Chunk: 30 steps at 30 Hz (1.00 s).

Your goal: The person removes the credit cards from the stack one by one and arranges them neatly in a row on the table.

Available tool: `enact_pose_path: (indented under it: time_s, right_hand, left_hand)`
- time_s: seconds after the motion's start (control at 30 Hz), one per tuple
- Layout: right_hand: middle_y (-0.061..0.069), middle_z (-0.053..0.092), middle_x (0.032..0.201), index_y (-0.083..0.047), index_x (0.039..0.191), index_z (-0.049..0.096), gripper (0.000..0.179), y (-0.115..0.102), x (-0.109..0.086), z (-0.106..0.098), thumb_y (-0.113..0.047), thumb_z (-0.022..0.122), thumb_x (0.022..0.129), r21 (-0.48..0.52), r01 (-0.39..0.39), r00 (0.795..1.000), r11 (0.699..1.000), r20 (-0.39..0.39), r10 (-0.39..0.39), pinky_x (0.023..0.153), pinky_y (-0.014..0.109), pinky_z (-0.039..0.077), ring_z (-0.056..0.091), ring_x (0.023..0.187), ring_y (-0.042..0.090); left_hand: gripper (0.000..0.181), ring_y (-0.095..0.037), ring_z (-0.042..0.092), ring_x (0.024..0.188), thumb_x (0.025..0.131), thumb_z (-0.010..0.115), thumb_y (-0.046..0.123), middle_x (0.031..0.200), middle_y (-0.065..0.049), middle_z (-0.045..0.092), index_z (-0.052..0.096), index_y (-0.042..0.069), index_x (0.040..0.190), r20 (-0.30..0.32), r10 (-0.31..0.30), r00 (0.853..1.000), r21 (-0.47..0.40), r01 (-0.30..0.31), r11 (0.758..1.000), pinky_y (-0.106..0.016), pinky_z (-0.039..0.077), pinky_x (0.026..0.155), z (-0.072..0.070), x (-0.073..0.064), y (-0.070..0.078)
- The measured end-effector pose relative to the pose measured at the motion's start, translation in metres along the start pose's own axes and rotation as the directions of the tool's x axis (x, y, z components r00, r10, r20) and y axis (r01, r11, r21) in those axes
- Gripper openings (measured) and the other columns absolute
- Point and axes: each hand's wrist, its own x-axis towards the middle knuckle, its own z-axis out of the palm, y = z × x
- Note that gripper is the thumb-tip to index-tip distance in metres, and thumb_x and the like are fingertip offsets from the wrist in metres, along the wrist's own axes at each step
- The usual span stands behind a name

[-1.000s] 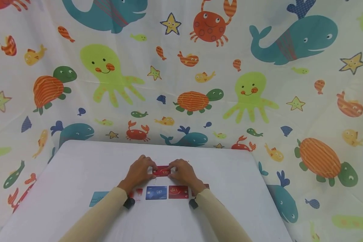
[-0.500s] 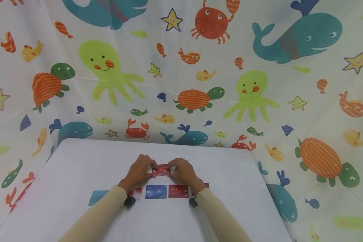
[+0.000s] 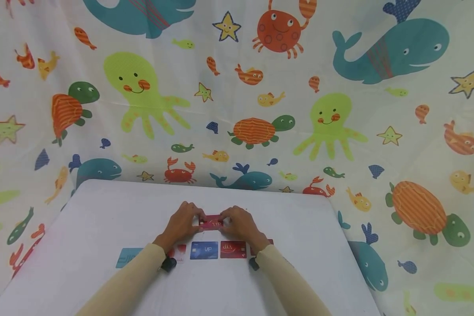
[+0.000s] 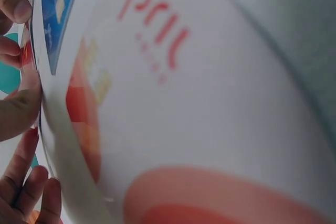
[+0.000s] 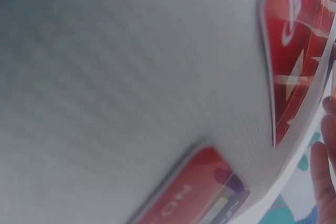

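Note:
A red card with pale VIP lettering (image 3: 211, 223) is held between my two hands above the row of cards in the head view. My left hand (image 3: 180, 223) pinches its left end with thumb and fingers. At the opposite end, my right hand (image 3: 240, 224) grips it the same way. Closer to me lie a blue VIP card (image 3: 204, 250) and another red card (image 3: 233, 249), whose lettering is upside down. In the left wrist view, fingertips (image 4: 22, 11) show at the left edge beside the held card, seen nearly edge-on.
On the white table (image 3: 205, 289), a teal card (image 3: 127, 257) and a white-and-red card (image 3: 180, 253) lie partly behind my left forearm. A dark red card (image 3: 270, 242) is mostly covered by my right wrist. A patterned sea-animal curtain (image 3: 237, 101) hangs behind the table.
The head view has shifted slightly. Both hands keep hold of the red card in nearly the same place, and the other cards have not moved.

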Motion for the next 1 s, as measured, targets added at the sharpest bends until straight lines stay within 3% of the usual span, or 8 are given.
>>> enact_pose_path:
  time_s: [0.2, 0.5, 0.73, 1.0]
  right_hand:
    - [-0.011, 0.078, 0.122, -0.030, 0.120, 0.081, 0.036, 0.003, 0.007, -0.003, -0.040, 0.088, 0.087, 0.002, -0.021, 1.000, 1.000, 0.009, 0.021, 0.103, 0.041, 0.059, 0.069, 0.108, 0.010]
    - [-0.015, 0.080, 0.110, -0.032, 0.118, 0.082, 0.036, 0.015, 0.021, 0.002, -0.047, 0.087, 0.086, 0.025, -0.048, 0.998, 0.999, 0.035, 0.048, 0.075, 0.023, 0.052, 0.059, 0.082, 0.004]
    - [-0.015, 0.080, 0.113, -0.031, 0.117, 0.082, 0.035, 0.017, 0.018, 0.000, -0.046, 0.087, 0.086, 0.042, -0.061, 0.998, 0.997, 0.009, 0.061, 0.076, 0.024, 0.053, 0.058, 0.083, 0.005]
    - [-0.013, 0.080, 0.117, -0.028, 0.119, 0.081, 0.036, 0.023, 0.016, -0.001, -0.045, 0.086, 0.087, 0.024, 0.014, 0.999, 1.000, -0.047, -0.013, 0.077, 0.022, 0.053, 0.059, 0.082, 0.002]
  left_hand:
    - [0.034, -0.019, 0.054, 0.109, 0.077, 0.097, 0.028, 0.110, 0.002, 0.069, 0.081, 0.028, 0.107, 0.017, 0.003, 1.000, 0.004, -0.003, 1.000, -0.048, 0.057, 0.108, 0.002, 0.011, -0.009]
    - [0.034, -0.021, 0.055, 0.113, 0.078, 0.097, 0.030, 0.114, -0.001, 0.070, 0.080, 0.026, 0.108, 0.019, 0.038, 0.999, 0.019, -0.038, 0.999, -0.048, 0.057, 0.107, 0.001, 0.025, -0.020]
    - [0.033, -0.019, 0.058, 0.112, 0.079, 0.096, 0.032, 0.117, -0.001, 0.072, 0.079, 0.026, 0.108, 0.025, 0.065, 0.998, 0.006, -0.065, 0.998, -0.048, 0.057, 0.106, 0.000, 0.026, -0.017]
    - [0.035, -0.016, 0.058, 0.108, 0.077, 0.097, 0.034, 0.116, 0.004, 0.074, 0.080, 0.028, 0.107, 0.009, 0.093, 0.996, 0.017, -0.093, 0.995, -0.043, 0.059, 0.103, 0.001, 0.031, -0.018]
